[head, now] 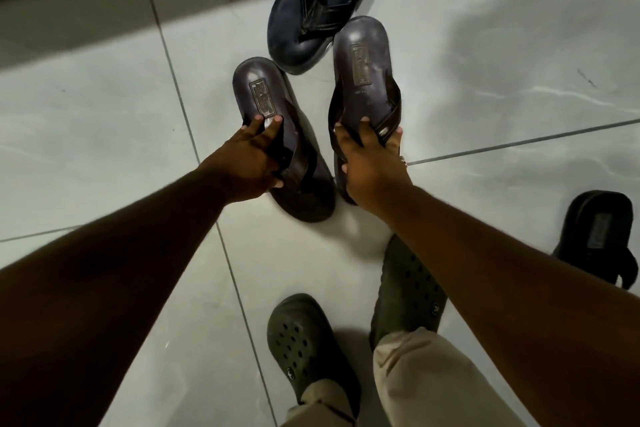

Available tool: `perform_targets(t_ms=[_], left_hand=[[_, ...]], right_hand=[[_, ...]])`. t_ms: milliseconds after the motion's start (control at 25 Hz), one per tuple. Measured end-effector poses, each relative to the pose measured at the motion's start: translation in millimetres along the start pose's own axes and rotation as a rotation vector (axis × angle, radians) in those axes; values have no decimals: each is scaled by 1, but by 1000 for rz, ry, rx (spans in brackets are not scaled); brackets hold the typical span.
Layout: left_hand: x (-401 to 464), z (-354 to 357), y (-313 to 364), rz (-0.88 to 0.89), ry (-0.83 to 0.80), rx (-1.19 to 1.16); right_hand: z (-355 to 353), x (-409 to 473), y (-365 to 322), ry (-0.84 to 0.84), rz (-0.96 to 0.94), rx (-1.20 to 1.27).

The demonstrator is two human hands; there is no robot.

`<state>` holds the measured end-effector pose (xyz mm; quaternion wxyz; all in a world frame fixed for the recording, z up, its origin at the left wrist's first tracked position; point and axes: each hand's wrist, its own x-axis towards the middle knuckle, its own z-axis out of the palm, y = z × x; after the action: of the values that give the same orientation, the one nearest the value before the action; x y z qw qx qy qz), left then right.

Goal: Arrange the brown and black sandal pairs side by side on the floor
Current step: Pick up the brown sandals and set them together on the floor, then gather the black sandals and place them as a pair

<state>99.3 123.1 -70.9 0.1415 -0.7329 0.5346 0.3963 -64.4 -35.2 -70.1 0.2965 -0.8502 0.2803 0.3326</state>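
Brown sandals, a pair, sit at the middle of the tiled floor [104, 135], each gripped by one of the hands. The left hand [249, 163] curls around the straps of the left brown sandal [277, 146], fingertips pressed on its footbed, the sandal lying flat with its heel end pointing away from the person. The right hand [372, 166] clasps the strap area of the right brown sandal [363, 80], which stands just beside its partner, the two angled apart at the heels. A black sandal [311, 10] lies just beyond, its toe end touching or nearly touching the right brown sandal's heel. Another black sandal [599, 236] rests well apart at the right edge. Below the arms, two dark green clogs [304, 340] on the person's feet show under beige trousers [433, 381].
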Motion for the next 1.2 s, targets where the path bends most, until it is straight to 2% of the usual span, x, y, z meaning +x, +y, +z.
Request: perform_targets(t_ms=[240,440,520,600,680,720,760,920,1080,1200], left_hand=[[-2,-2,-24,93,-68,239],[-9,-19,-24,39,-183,223],[-12,-37,-16,94,-111,135],[-6,-65,-15,15,87,-31],[17,-97,-18,-99,308,-5],[32,-113,-18,-139,364,31],[48,-128,-18,-169,361,67],[99,-160,-14,-213,162,303],[132,-168,-8,-203,204,421],[166,-188,17,-107,136,470]], right_hand=[[14,-3,-30,-133,-52,-40],[10,7,-38,-135,-107,-77],[0,13,-31,-103,-131,-3],[-16,18,-21,34,-179,90],[-34,17,-1,197,-178,181],[-40,15,12,246,-160,195],[-45,10,28,277,-132,180],[-47,-11,96,305,13,9],[-32,-31,163,277,140,-51],[-17,-46,203,195,231,-20]])
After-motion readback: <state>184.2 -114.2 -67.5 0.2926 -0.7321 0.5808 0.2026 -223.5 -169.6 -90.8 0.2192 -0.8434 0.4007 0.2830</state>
